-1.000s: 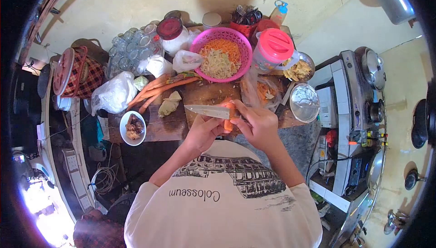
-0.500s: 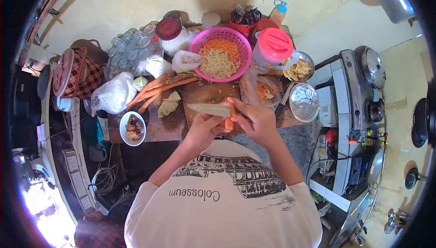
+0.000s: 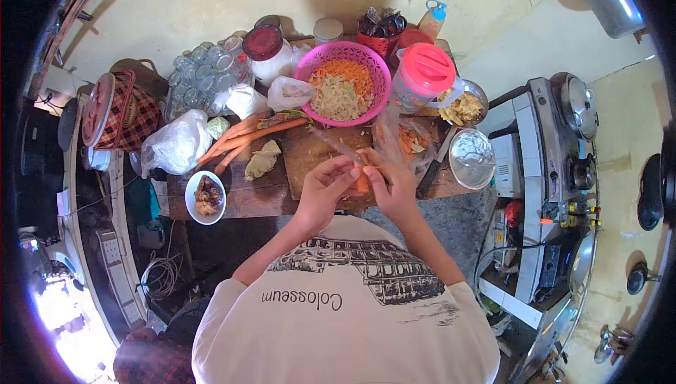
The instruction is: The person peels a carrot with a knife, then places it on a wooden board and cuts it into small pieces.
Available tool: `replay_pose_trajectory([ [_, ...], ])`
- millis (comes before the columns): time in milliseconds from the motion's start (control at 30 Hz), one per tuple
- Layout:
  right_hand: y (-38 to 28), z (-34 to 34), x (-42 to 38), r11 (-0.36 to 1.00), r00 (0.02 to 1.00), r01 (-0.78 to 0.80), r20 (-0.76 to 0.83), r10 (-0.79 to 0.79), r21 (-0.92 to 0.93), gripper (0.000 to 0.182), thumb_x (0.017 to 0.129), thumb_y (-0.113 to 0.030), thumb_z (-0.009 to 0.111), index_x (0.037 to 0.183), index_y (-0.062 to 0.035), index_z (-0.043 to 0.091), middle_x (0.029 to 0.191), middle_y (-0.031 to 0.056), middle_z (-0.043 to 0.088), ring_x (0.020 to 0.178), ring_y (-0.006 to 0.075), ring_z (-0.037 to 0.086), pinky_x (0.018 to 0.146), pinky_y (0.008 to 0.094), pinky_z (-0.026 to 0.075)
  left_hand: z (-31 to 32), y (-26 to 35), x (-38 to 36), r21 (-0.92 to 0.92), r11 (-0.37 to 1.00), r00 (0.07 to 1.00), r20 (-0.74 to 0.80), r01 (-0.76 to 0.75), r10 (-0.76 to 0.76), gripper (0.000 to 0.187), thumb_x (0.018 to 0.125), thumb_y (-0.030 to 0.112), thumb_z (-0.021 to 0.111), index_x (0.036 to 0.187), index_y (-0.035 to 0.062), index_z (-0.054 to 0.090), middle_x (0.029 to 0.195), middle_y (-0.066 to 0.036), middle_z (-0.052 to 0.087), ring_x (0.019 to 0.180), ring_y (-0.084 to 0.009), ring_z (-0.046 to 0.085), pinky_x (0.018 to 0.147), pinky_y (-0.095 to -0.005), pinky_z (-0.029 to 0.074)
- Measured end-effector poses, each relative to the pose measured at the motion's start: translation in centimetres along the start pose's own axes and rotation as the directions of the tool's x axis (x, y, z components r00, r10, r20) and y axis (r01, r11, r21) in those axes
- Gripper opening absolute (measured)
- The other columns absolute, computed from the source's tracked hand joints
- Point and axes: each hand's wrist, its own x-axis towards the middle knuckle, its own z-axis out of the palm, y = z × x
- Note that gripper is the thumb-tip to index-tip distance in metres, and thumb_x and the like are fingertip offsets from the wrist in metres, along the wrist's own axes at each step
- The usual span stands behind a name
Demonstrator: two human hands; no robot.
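Over the near edge of the cutting board (image 3: 303, 162), my two hands meet in front of the shirt. My left hand (image 3: 322, 188) is closed on a short piece of carrot (image 3: 362, 183), which shows between the hands. My right hand (image 3: 396, 187) grips a knife (image 3: 338, 143) whose blade slants up and left; its handle is hidden by the fingers. Beyond them is a pink basket (image 3: 384, 78) of shredded carrot and shredded pale vegetable. Whole carrots (image 3: 246, 137) and a cabbage leaf (image 3: 262, 160) lie left of the board.
A white bowl (image 3: 191, 201) sits at the front left, beside a plastic bag (image 3: 169, 148). To the right are a second knife (image 3: 429, 173), a clear plastic bag with orange shreds (image 3: 405, 137), a pink-lidded jug (image 3: 426, 74) and a clear round container (image 3: 472, 159). A stove (image 3: 549, 137) stands further right.
The knife blade has swung from nearly level to slanting up and away to the left. My left hand has shifted slightly right, while the carrot piece stays between the hands.
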Motion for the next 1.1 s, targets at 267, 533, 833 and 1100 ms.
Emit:
replay_pose_trajectory([
  [267,6.7,0.6,-0.5,0.495,0.739,-0.565,0.138,0.66,0.66,0.038,0.095,-0.037,0.047,0.111,-0.0053,0.06,0.069,-0.0013,0.057,0.054,0.0144,0.052,0.054,0.024,0.043,0.0,-1.0,1.6,-0.076,0.992,0.994,0.022,0.105,-0.104,0.035,0.091,0.011,0.056,0.123,0.0005,0.046,0.108,-0.007,0.057,0.091,-0.0163,0.061,0.074,-0.029,0.056],
  [533,14.2,-3.0,0.3,-0.18,0.427,-0.537,0.45,0.784,0.824,0.043,0.095,-0.046,0.042,0.105,-0.0081,0.057,0.053,-0.0064,0.031,0.042,0.0061,0.029,0.039,0.0219,0.024,-0.6,-0.4,2.2,-0.218,0.952,0.976,0.081,0.216,-0.203,0.035,0.095,0.017,0.048,0.128,0.0085,0.041,0.117,-0.01,0.056,0.097,-0.0222,0.062,0.079,-0.0306,0.055],
  [833,5.4,-2.2,0.3,0.526,0.737,-0.641,0.257,0.625,0.559,0.04,0.094,-0.044,0.045,0.107,-0.0088,0.059,0.057,-0.0073,0.037,0.047,0.0044,0.03,0.044,0.0195,0.023,-0.5,0.7,2.0,-0.245,0.957,0.984,0.124,0.156,-0.129,0.033,0.095,0.014,0.046,0.127,0.0076,0.04,0.119,-0.013,0.055,0.103,-0.0248,0.06,0.083,-0.0335,0.055],
  [1100,-1.6,-4.3,1.1,0.997,0.955,0.06,0.288,-0.07,0.045,0.047,0.082,-0.025,0.064,0.125,-0.0082,0.055,0.065,0.0056,0.055,0.055,0.0156,0.052,0.052,0.0286,0.04,-0.4,1.9,1.4,-0.3,0.949,0.979,0.198,0.096,-0.037,0.032,0.094,0.014,0.049,0.125,0.007,0.042,0.12,-0.013,0.054,0.104,-0.0235,0.059,0.087,-0.0348,0.052],
])
